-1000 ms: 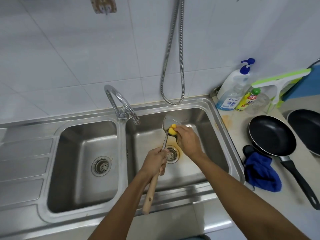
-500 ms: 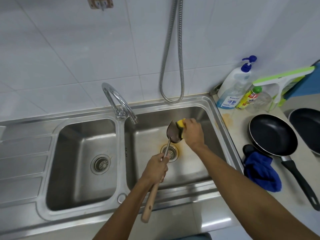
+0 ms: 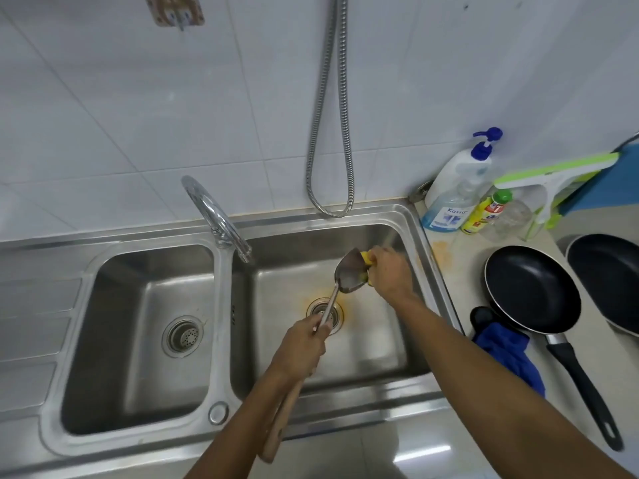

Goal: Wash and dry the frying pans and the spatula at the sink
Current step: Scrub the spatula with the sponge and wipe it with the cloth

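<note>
"Spatula (image 3: 349, 276), where is it?"
"Over the right basin of the sink (image 3: 380, 344), blade raised above the drain."
"And the hands?"
"The left hand (image 3: 301, 347) grips its handle; the right hand (image 3: 389, 271) pinches a yellow sponge (image 3: 367, 256) against the blade (on its right edge)."
"The pans?"
"One frying pan (image 3: 532, 288) and a second pan (image 3: 608, 278) lie on the counter to the right, a blue cloth (image 3: 511, 354) beside the nearer one."

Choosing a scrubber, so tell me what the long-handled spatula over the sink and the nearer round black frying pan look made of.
Long-handled spatula: blade and shank look like bare steel, grey and reflective; grip looks like plain wood, pale brown, matt. Nearer round black frying pan: probably non-stick coated metal, smooth black inside, bright neck; handle perhaps plastic.
</note>
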The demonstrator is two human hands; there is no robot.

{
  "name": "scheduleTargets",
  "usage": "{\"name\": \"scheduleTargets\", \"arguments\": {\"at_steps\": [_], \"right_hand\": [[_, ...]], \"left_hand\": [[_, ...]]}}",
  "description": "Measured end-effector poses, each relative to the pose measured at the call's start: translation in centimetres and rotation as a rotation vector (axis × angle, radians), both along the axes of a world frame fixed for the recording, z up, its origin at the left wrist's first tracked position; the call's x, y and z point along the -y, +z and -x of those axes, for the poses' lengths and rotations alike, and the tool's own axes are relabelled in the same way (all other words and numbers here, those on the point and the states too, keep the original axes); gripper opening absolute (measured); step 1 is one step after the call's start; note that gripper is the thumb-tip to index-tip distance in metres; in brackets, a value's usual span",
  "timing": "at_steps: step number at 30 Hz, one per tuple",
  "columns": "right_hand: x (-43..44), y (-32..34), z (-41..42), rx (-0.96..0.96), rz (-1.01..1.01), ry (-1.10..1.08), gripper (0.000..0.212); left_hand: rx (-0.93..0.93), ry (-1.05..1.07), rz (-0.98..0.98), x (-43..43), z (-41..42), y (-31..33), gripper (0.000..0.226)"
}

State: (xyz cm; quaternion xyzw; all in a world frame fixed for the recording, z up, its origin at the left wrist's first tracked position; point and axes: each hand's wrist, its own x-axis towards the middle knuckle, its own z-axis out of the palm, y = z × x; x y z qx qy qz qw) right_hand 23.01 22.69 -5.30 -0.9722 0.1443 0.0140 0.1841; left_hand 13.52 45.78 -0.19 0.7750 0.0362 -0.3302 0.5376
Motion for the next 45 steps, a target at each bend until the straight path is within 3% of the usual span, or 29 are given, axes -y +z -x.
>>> {"name": "scheduleTargets", "arguments": {"at_steps": [9, 16, 20, 30, 38, 45], "right_hand": [[12.5, 1.8, 0.5, -0.042, 0.132, -0.187, 0.024], [15.8, -2.8, 2.2, -0.401, 0.206, -0.031, 0.064], [15.8, -2.0, 2.4, -0.402, 0.198, -0.010, 0.065], [12.1, -0.8, 11.8, -0.074, 0.281, 0.060, 0.057], [12.4, -0.3, 22.2, -0.270, 0.352, -0.166, 0.066], [13.4, -0.5, 24.0, -0.345, 0.282, -0.390, 0.063]], "left_hand": [[-0.158, 0.316, 0.126, 1.6, -1.5, -0.6, 0.025], [-0.306, 0.425, 0.189, 3.6, -1.2, -2.0, 0.016], [-0.352, 0.468, 0.225, 3.6, -1.0, -2.2, 0.013], [-0.391, 0.463, 0.253, 2.9, -0.7, -2.3, 0.012], [-0.436, 0.389, 0.281, 2.8, -0.1, -2.7, 0.011], [-0.493, 0.378, 0.280, 2.3, 1.7, -2.6, 0.005]]}}
